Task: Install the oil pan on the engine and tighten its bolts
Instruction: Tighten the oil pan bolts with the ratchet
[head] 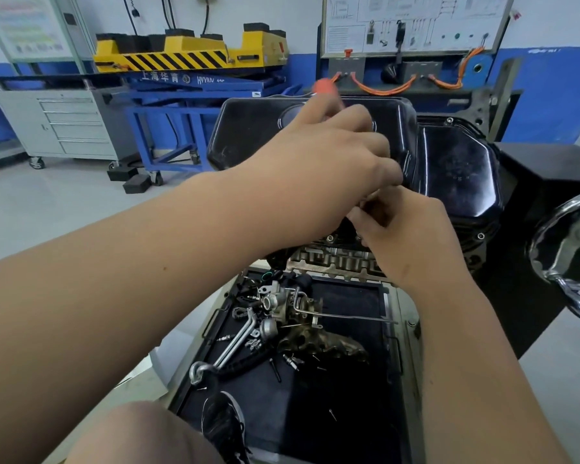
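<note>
The black oil pan (456, 162) lies on top of the engine (335, 262), which is mounted on a stand. My left hand (322, 155) grips a tool with an orange handle (325, 87) that sticks up blurred above my fingers, over the pan's near edge. My right hand (406, 226) has its fingers curled at the pan's front flange, just under my left hand. What those fingers pinch is hidden. Bolts (480, 236) show along the pan's rim.
A black parts tray (349, 380) below the engine holds a turbocharger (282, 303), pipes and loose small parts. A chrome handwheel (566, 242) of the stand is at the right. A blue lift table (195, 85), grey tool cabinet (64, 122) and wiring board (412, 25) stand behind.
</note>
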Tool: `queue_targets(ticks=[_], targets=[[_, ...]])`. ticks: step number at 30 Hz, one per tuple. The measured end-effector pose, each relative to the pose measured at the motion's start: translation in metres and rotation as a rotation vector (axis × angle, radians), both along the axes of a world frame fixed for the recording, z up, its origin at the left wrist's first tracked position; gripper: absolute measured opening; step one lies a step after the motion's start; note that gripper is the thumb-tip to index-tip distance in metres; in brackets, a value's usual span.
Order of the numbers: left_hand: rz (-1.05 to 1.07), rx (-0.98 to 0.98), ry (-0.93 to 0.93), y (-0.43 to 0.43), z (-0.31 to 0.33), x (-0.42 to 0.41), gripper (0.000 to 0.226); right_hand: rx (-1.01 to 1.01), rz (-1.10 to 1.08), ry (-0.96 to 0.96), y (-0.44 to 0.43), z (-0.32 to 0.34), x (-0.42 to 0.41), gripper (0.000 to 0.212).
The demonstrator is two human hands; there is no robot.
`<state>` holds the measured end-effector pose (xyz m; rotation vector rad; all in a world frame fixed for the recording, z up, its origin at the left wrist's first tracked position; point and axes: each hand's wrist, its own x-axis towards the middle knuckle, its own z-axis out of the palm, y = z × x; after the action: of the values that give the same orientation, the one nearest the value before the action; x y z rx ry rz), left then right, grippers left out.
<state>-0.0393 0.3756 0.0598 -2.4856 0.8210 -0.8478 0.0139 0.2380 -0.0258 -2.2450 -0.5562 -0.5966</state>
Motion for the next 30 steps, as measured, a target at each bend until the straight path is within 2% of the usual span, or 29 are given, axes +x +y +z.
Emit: queue_targets(ticks=[2,6,9,11,12,14,16,18,20,23,26,30], targets=[[-0.004,-0.009,-0.012,0.002,0.002,-0.002,0.042,-0.012,0.010,0.011,-0.003,-0.001,0.000,0.021],[0.056,-0.008,-0.011,0.002,0.005,-0.003,0.031,0.055,0.009,0.009,-0.004,-0.001,0.000,0.019],[0.220,-0.031,0.054,-0.002,0.005,-0.002,0.043,0.075,0.016,0.011,-0.002,-0.002,0.000,0.020],[0.263,-0.088,0.089,-0.006,0.002,-0.003,0.052,0.038,-0.014,-0.005,0.001,-0.003,0.000,0.009],[0.260,-0.116,0.090,-0.006,0.000,-0.003,0.052,0.043,-0.028,-0.015,0.002,-0.003,0.000,0.013],[0.216,-0.133,0.082,-0.005,-0.002,-0.006,0.040,0.081,-0.048,-0.031,0.003,-0.004,0.000,0.013],[0.128,-0.118,0.041,-0.001,-0.002,-0.005,0.011,0.095,-0.033,-0.009,0.003,-0.003,0.002,0.018],[0.080,-0.060,-0.007,0.004,-0.001,-0.003,0.038,0.106,0.022,0.037,0.003,-0.004,0.003,0.014],[0.011,-0.031,-0.016,0.003,0.002,-0.005,0.047,0.079,0.036,0.026,0.003,-0.004,0.002,0.017],[0.029,0.013,-0.005,-0.001,0.000,-0.006,0.041,0.070,0.074,0.037,-0.003,-0.002,0.000,0.015],[0.095,-0.031,0.031,-0.002,-0.001,-0.004,0.027,0.140,0.141,0.091,-0.010,-0.002,0.002,0.010],[0.203,-0.101,0.142,-0.007,-0.005,-0.005,0.040,0.083,0.120,0.024,-0.004,-0.003,0.001,0.032]])
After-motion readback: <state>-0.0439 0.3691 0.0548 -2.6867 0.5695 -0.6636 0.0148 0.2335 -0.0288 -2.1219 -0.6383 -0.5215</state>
